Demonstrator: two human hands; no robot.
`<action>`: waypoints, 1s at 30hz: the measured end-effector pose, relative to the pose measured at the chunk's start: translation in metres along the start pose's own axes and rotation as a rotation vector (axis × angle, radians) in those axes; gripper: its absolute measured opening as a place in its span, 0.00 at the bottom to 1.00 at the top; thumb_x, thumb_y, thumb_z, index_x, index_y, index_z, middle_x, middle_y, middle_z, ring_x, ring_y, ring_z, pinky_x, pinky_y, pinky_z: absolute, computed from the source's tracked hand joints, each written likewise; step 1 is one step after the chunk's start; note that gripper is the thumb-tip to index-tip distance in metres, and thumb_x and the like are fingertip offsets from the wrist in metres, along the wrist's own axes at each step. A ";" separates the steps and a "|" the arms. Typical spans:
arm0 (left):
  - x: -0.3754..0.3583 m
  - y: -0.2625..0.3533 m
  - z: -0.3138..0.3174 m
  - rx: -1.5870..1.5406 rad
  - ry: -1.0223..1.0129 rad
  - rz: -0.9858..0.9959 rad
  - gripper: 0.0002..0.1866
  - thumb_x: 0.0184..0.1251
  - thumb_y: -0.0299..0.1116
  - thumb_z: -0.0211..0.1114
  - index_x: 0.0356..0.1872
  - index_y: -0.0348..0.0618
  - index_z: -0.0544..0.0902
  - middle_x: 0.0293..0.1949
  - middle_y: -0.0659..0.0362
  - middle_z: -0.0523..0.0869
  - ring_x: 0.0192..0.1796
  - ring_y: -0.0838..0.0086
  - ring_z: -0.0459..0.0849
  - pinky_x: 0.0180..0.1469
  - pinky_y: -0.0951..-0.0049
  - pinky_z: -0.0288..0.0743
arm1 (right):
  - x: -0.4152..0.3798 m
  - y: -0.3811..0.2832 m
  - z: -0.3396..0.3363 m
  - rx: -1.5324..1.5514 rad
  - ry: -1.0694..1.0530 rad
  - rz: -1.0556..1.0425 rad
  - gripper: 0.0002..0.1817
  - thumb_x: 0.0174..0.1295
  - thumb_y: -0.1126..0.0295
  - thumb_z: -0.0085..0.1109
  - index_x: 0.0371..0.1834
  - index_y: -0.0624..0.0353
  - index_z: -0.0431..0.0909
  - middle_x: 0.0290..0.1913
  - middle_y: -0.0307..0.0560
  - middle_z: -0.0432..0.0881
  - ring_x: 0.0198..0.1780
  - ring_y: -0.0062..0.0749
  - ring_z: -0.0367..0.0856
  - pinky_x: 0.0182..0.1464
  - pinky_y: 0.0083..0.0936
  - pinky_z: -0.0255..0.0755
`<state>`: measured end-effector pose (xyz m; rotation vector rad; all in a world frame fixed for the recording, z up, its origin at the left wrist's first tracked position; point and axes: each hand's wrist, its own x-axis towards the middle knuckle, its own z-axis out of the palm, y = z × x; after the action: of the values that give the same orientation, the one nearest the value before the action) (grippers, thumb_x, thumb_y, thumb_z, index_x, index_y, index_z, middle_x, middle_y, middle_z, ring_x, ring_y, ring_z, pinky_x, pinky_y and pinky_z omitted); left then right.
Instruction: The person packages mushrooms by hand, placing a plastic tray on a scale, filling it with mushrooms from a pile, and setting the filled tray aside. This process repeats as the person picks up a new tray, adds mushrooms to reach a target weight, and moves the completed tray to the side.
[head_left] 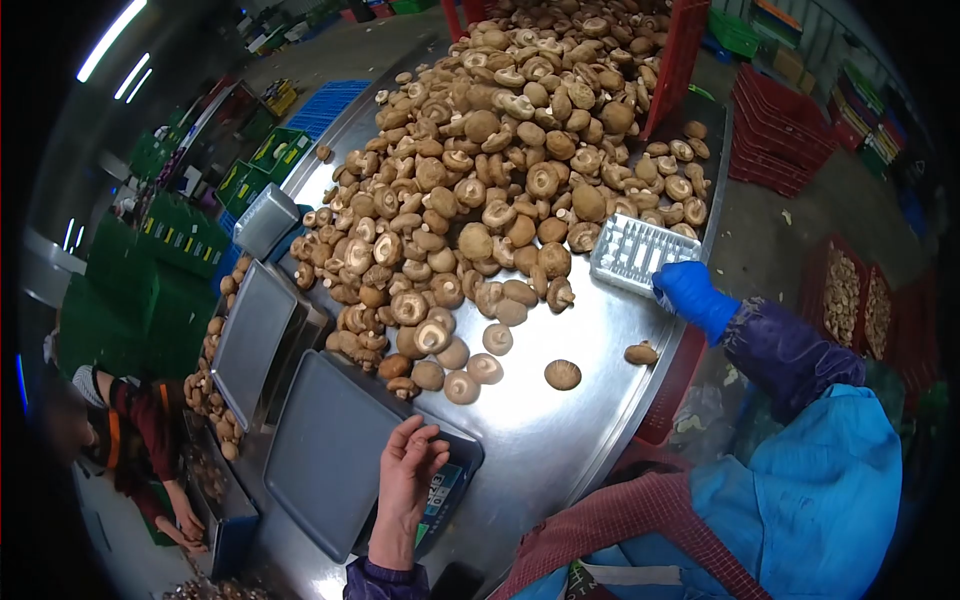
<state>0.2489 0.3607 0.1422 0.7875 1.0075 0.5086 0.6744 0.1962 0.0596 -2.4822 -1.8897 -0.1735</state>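
My right hand, in a blue glove, grips the near corner of a clear ribbed plastic punnet. The punnet is at the right edge of the mushroom heap, over the steel table. My bare left hand hovers by a weighing scale with a grey platform, partly covering its lit display. Its fingers are curled in together, and nothing shows in them. A single mushroom lies between my hands, and another mushroom lies near the table's right edge.
A second grey scale platform and a clear punnet stand to the left. A co-worker's hands are at lower left. Red crates are stacked at right, and a red panel borders the heap.
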 end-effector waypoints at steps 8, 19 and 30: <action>0.004 -0.020 0.019 0.007 -0.007 -0.077 0.15 0.63 0.28 0.57 0.50 0.40 0.70 0.40 0.56 0.80 0.37 0.71 0.81 0.39 0.74 0.78 | 0.000 0.002 -0.004 0.079 -0.121 0.024 0.02 0.42 0.69 0.56 0.19 0.52 0.78 0.22 0.45 0.78 0.26 0.39 0.79 0.26 0.33 0.71; 0.007 -0.026 0.038 0.036 -0.082 -0.129 0.15 0.64 0.27 0.55 0.51 0.41 0.70 0.42 0.56 0.79 0.38 0.72 0.80 0.41 0.75 0.77 | -0.003 -0.003 -0.002 0.000 -0.046 -0.007 0.04 0.42 0.73 0.54 0.21 0.53 0.78 0.23 0.45 0.79 0.27 0.38 0.80 0.26 0.31 0.73; -0.005 -0.040 0.032 0.026 -0.090 -0.136 0.15 0.65 0.27 0.54 0.53 0.39 0.69 0.43 0.55 0.78 0.39 0.72 0.80 0.42 0.75 0.78 | 0.005 -0.003 0.001 0.044 -0.006 0.063 0.05 0.41 0.71 0.56 0.24 0.54 0.77 0.24 0.45 0.78 0.27 0.41 0.79 0.27 0.34 0.72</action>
<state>0.2758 0.3210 0.1233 0.7525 0.9780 0.3415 0.6733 0.2022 0.0595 -2.5117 -1.7949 -0.1221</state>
